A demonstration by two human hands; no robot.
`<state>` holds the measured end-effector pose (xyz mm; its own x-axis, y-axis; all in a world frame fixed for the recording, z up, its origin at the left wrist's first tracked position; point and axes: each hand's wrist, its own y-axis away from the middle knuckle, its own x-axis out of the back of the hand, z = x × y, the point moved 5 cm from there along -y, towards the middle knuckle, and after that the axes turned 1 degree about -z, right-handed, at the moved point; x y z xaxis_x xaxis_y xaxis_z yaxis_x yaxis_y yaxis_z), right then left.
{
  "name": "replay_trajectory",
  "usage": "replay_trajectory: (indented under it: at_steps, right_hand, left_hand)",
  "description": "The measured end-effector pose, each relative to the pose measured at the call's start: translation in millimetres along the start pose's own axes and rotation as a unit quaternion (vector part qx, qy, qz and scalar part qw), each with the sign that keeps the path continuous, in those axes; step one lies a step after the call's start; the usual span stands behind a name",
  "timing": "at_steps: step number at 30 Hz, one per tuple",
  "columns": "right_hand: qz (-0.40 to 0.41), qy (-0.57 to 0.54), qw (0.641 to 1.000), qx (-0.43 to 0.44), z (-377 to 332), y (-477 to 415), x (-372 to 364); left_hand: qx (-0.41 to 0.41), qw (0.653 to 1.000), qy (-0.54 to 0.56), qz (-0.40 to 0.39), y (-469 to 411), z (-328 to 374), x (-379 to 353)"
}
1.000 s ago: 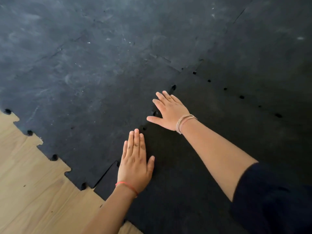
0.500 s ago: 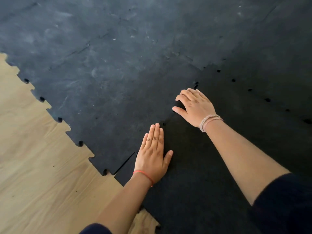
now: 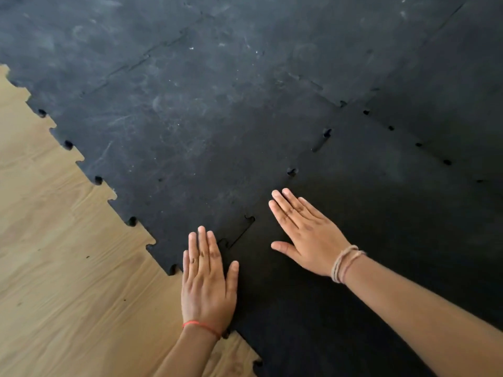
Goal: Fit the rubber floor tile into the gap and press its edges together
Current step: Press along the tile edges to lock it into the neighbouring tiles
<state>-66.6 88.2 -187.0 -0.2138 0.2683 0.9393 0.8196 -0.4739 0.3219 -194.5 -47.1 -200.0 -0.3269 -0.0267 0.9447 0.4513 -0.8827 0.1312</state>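
A: Head view — where's the tile?

B: The dark black interlocking rubber floor tile (image 3: 367, 240) lies at four o'clock, beside scuffed grey mats (image 3: 190, 118).

A: Hands?

B: Left hand (image 3: 206, 284) and right hand (image 3: 307, 238) spread flat — gripping nothing. It looks heavy, floppy, grippy; press along the toothed seam (image 3: 242, 231).

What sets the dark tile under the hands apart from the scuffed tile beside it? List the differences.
1. The dark tile is deep, clean black; the scuffed tile is greyer, with pale dusty marks.
2. The right hand lies flat on the dark tile alone; the left hand straddles the seam, fingers on the scuffed tile.

Shared: both are rubber, with jigsaw-toothed edges, on the wooden floor.
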Motion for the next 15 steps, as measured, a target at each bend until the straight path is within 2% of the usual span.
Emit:
replay_trajectory:
  at_steps: [2, 7, 11, 13, 15]
  right_hand:
    - [-0.002, 0.016, 1.000, -0.016, -2, -3, 0]
    - [-0.037, 0.062, 0.997, -0.031, -9, -12, 8]
    - [-0.026, -0.034, 0.998, -0.046, 1, -12, 16]
    - [-0.015, -0.055, 0.995, -0.083, 24, -6, 14]
    - [-0.025, -0.034, 0.991, -0.124, 54, -6, 17]
  left_hand:
    - [0.030, 1.000, 0.005, -0.002, -2, -7, -7]
    - [0.027, 0.999, -0.015, -0.023, -7, -2, -9]
    - [0.034, 0.999, -0.012, -0.035, -8, -2, -6]
    - [-0.001, 0.999, -0.006, -0.040, -16, 11, -3]
    - [-0.086, 0.995, -0.006, -0.045, -31, 40, -4]
